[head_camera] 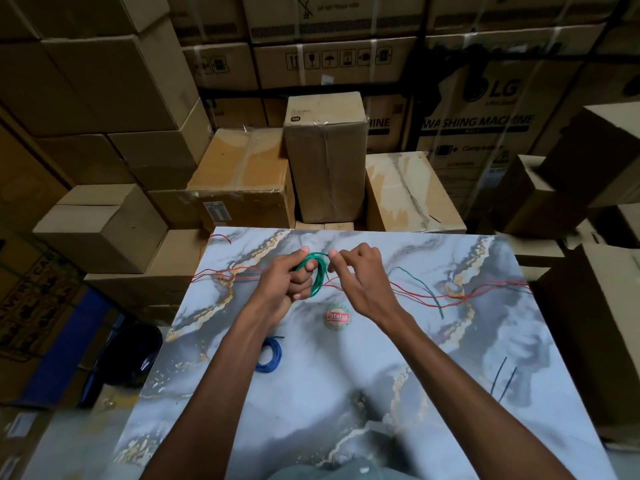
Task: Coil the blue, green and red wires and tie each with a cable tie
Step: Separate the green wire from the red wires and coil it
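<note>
My left hand (287, 282) grips a coil of green wire (319, 275) above the far middle of the marble-patterned table (346, 393). My right hand (360, 271) pinches the green wire at the top of the coil, thumb against forefinger. A loose green tail (427, 289) trails to the right across the table. The red wire (485, 294) lies uncoiled in long strands across the table's far part, from the left edge to the right edge. A blue wire coil (273, 355) lies on the table beside my left forearm. Two thin dark cable ties (502, 379) lie at the right.
A round green and red sticker (337, 317) sits on the table below my hands. Stacked cardboard boxes (325, 161) surround the table on the far side and both flanks. A dark round object (138, 351) lies on the floor at the left.
</note>
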